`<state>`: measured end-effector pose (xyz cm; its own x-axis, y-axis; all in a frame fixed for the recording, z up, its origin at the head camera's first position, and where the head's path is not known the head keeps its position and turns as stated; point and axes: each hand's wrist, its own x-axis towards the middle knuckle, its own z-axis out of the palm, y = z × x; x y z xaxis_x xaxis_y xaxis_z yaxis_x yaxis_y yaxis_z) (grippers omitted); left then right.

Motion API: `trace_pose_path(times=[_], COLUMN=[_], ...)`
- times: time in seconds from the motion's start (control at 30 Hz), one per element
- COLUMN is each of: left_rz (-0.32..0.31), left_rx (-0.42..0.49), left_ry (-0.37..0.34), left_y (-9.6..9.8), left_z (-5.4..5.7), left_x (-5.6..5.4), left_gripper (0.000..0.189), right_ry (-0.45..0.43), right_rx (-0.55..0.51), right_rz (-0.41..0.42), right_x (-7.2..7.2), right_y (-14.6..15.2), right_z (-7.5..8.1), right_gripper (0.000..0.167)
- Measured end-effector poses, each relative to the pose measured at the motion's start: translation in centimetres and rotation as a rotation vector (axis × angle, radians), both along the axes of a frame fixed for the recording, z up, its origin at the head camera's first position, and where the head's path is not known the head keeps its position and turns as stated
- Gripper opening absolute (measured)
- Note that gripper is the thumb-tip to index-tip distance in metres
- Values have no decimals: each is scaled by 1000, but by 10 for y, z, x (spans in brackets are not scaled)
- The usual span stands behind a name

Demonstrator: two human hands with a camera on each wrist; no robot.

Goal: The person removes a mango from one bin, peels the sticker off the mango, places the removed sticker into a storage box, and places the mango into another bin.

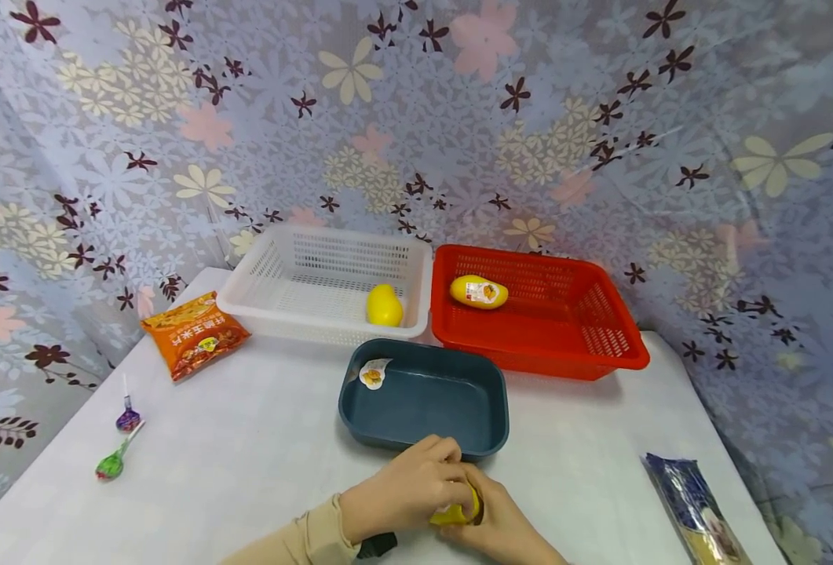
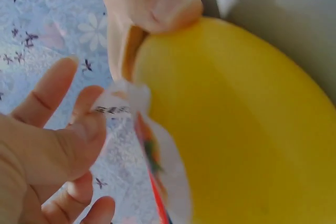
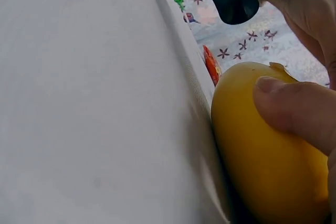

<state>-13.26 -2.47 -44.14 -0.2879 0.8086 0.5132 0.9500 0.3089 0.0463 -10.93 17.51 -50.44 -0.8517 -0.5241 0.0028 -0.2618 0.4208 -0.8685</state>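
Gripping a yellow mango (image 1: pixel 456 514) at 6 o'clock on the table (image 1: pixel 261 439), both hands meet at the near edge. Right hand (image 1: pixel 504 526) curls round the fruit, thumb (image 3: pixel 294 108) pressed on its skin. Left hand (image 1: pixel 405 490) comes over the top; thumb and forefinger (image 2: pixel 84 129) pinch a white label (image 2: pixel 157 156) half lifted off the fruit, other fingers loosely spread.

Just beyond, 12 o'clock of the hands: blue tray (image 1: pixel 490 412), a peeled label (image 1: pixel 374 373) stuck inside its far-left corner. Lollipops, green (image 1: pixel 110 466) and purple (image 1: pixel 128 419), at 9 o'clock. Dark packet (image 1: pixel 695 506) at 3 o'clock.

Farther: orange snack bag (image 1: pixel 195 335) at 10 o'clock. White basket (image 1: pixel 268 271) at 11, bare mango (image 1: pixel 384 305) inside. Red basket (image 1: pixel 600 314) at 1, labelled mango (image 1: pixel 478 292) inside. Floral curtain (image 1: pixel 416 118) behind.
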Motion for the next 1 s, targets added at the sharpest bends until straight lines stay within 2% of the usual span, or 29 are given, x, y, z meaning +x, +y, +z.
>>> trace_pose_path(times=[0.17,0.3,0.4,0.6,0.67,0.77,0.87,1.0], left_rz=[34,88,94,-13,-5,24,65,109], left_rx=[18,90,156,225,201,118,23,-34], left_ry=[2,-43,-163,-441,-507,-585,-597,-581], left_y=[-11,-26,-34,-29,-27,-22,-19,-17], left_z=[2,10,14,6,3,1,1,4], left_x=[-4,-7,-9,-12,-14,-15,-16,-16], left_gripper=[18,25,29,51,51,48,45,37], right_ry=[-72,-95,-75,8,22,27,21,11], right_rx=[53,84,98,113,122,136,125,106], right_rz=[-11,-26,-38,-27,-27,-35,-32,-32], right_x=[-2,-2,-1,2,3,3,3,2], right_y=[-3,-2,0,0,0,2,2,2], right_z=[3,4,5,5,4,4,3,3], right_gripper=[68,68,69,70,69,69,74,81])
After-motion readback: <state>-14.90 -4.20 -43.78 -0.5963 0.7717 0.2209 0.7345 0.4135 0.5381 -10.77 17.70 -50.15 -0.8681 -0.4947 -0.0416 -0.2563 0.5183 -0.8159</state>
